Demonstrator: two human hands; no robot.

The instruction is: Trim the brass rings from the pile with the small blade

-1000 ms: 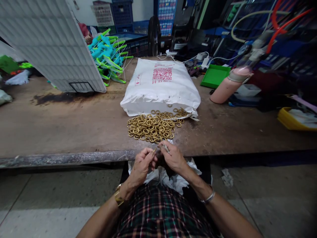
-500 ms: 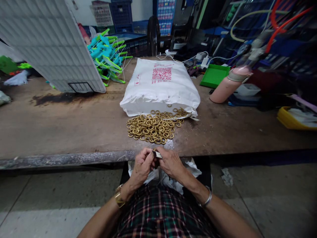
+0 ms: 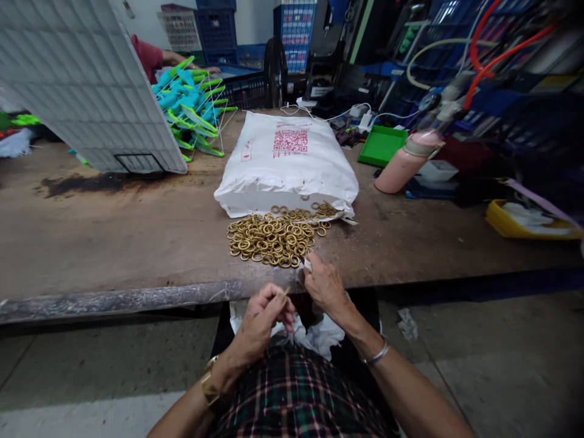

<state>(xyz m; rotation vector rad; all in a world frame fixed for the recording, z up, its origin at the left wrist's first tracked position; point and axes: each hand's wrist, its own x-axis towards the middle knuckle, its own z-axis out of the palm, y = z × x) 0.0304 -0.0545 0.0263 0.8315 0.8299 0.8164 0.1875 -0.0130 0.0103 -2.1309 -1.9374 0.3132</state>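
Observation:
My left hand [image 3: 264, 313] is closed in a pinch just off the table's front edge, with a brass-coloured ring [image 3: 287, 291] between thumb and forefinger, seen nearly edge-on. My right hand [image 3: 325, 285] has come to the near right side of a heap of brass-coloured rings [image 3: 271, 237]. Its fingers are closed on a small whitish tool with a dark tip [image 3: 307, 264], whose kind I cannot make out. Behind the heap lies a white woven sack [image 3: 287, 164] with red print, its open mouth facing me and more rings inside it.
A grey ribbed panel [image 3: 91, 79] leans at left beside turquoise-and-green plastic parts [image 3: 191, 109]. On the right are a green tray [image 3: 383, 145], a pink bottle [image 3: 404, 167] and a yellow basket [image 3: 506, 222]. Crumpled white material [image 3: 326, 334] is at my lap. Another person's sleeve [image 3: 146, 58] shows behind the panel.
My hands were together at the table edge and have now parted. The right moved up and right to the heap with the small tool; the left stayed low, slightly lower, holding a ring.

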